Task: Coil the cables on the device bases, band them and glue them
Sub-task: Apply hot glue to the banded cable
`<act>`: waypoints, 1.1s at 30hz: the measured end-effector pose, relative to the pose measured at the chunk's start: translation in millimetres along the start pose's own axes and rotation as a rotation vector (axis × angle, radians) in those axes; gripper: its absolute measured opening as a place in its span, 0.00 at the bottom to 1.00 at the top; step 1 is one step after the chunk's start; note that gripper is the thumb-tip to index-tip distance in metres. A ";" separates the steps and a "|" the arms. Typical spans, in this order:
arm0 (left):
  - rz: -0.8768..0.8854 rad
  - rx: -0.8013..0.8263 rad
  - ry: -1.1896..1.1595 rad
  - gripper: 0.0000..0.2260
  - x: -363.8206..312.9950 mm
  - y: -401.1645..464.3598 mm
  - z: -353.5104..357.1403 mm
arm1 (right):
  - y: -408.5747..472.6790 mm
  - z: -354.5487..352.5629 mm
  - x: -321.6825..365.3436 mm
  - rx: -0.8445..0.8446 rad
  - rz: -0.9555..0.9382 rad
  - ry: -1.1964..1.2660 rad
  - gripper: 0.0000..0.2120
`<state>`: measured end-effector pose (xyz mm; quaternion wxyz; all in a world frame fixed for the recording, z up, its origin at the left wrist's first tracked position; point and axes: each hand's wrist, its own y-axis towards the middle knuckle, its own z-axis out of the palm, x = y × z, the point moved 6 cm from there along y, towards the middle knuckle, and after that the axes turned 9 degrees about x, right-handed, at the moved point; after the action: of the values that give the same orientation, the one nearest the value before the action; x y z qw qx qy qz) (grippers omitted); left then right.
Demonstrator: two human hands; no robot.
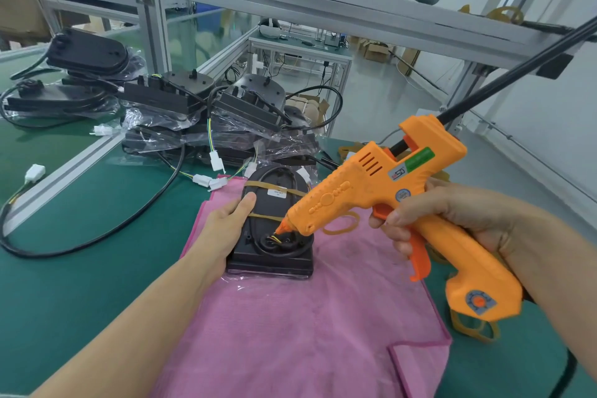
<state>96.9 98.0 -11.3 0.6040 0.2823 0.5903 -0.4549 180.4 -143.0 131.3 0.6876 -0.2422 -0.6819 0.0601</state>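
Head: glue gun (381, 191) sticker "50"; base (274, 229) label unreadable.

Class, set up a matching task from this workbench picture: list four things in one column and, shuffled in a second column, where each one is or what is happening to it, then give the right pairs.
Column one
1. orange plastic glue gun
2. black oval device base
3. pink cloth
4. loose tan rubber band

Column two
A. spread flat on the green table
B. gripped by the right hand, nozzle down at the coiled cable
C. lying on the cloth, beside the base
D. steadied by the left hand, two bands across it

Pairs: 1-B, 2-D, 3-A, 4-C
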 end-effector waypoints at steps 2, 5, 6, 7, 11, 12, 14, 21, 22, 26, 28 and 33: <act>-0.007 0.005 -0.020 0.15 0.8 0.6 0.1 | -1.4 -1.1 -2.5 -0.011 0.006 0.027 0.12; -0.016 0.012 -0.026 0.15 1.3 0.4 0.4 | 0.0 1.3 -1.7 -0.007 -0.005 0.019 0.11; -0.018 0.013 -0.025 0.15 1.4 0.1 0.5 | 1.1 2.5 -0.5 -0.004 -0.009 0.007 0.12; -0.019 0.012 -0.023 0.16 1.5 0.0 0.2 | 2.2 3.9 0.9 0.001 -0.009 -0.002 0.13; -0.018 0.000 -0.008 0.16 0.9 -0.4 -0.7 | 6.4 8.3 7.1 0.022 -0.004 -0.036 0.14; -0.015 0.001 -0.008 0.16 0.5 -0.7 -0.4 | 6.8 8.6 8.3 0.028 -0.004 -0.046 0.15; -0.008 0.008 -0.006 0.16 -0.3 -1.2 0.3 | 7.0 8.7 9.5 0.039 -0.001 -0.053 0.16; -0.003 0.003 0.001 0.16 -0.7 -0.5 0.0 | 5.5 9.0 9.5 0.055 0.010 -0.056 0.12; -0.003 0.004 0.002 0.16 -0.7 -0.5 0.2 | 4.3 7.9 8.7 0.051 0.016 -0.058 0.13; -0.006 0.000 -0.007 0.15 0.3 1.0 -0.3 | -1.2 5.0 4.7 0.048 0.040 -0.066 0.14; -0.006 -0.002 -0.004 0.15 0.2 1.7 -0.5 | -3.2 3.8 3.1 0.046 0.048 -0.057 0.13; 0.002 -0.010 0.020 0.15 -0.1 1.1 -0.8 | 0.1 7.8 7.2 0.050 0.002 -0.069 0.14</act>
<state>97.5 99.2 -11.5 0.6001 0.2843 0.5983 -0.4485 173.4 -138.0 137.4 0.6693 -0.2234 -0.7033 0.0862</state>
